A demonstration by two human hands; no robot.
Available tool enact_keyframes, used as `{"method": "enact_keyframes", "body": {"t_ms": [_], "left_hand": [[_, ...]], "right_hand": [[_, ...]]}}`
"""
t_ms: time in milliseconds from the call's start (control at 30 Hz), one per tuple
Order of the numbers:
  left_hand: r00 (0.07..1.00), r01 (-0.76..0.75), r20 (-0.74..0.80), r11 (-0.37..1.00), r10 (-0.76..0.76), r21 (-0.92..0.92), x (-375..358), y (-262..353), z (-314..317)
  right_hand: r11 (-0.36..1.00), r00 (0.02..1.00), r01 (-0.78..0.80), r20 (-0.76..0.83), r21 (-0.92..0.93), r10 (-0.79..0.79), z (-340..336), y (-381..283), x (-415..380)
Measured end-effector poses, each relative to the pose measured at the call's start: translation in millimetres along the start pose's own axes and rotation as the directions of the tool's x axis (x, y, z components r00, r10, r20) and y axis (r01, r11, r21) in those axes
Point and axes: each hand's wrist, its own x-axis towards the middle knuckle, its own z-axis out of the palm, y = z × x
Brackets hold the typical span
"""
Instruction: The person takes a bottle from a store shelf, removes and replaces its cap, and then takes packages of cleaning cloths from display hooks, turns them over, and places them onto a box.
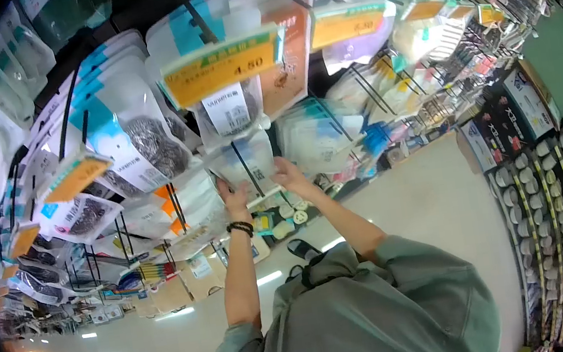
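A tall shop rack (144, 123) full of hanging clear plastic bags fills most of the view, with a shiny pale floor (414, 200) below it. A yellow and green price tag (223, 65) reading 4.50 sticks out on a black hook. Just under it hangs a clear plastic packet with a white label (240, 160) (its contents are too blurry to tell). The left hand (234, 197) and the right hand (290, 173) both hold this packet by its bottom edge, fingers curled around it. A black wristband (240, 228) sits on the left wrist.
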Motion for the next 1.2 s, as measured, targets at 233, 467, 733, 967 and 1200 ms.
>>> {"method": "enact_keyframes", "body": {"t_ms": [233,467,733,967,1200], "left_hand": [[0.993,0.061,0.095,0.996,-0.067,0.065,-49,7,-5],[0.978,0.022,0.208,1.000,-0.025,0.017,-82,-14,-16],[0.971,0.002,0.238,1.000,-0.005,0.012,-147,44,-30],[0.947,0.148,0.299,0.985,-0.116,-0.086,-201,58,-55],[0.900,0.300,0.358,0.949,-0.249,-0.096,-252,43,-64]], "right_hand": [[0.977,0.963,-0.129,0.215,-0.169,0.164,-12,-9,-12],[0.981,0.975,-0.180,0.117,-0.066,0.187,1,-17,-53],[0.998,0.998,-0.059,0.031,-0.034,0.060,8,8,-96],[0.946,0.951,-0.285,0.169,0.155,0.259,-24,5,-175],[0.739,0.857,-0.512,0.207,0.437,0.471,-33,-15,-302]]}}
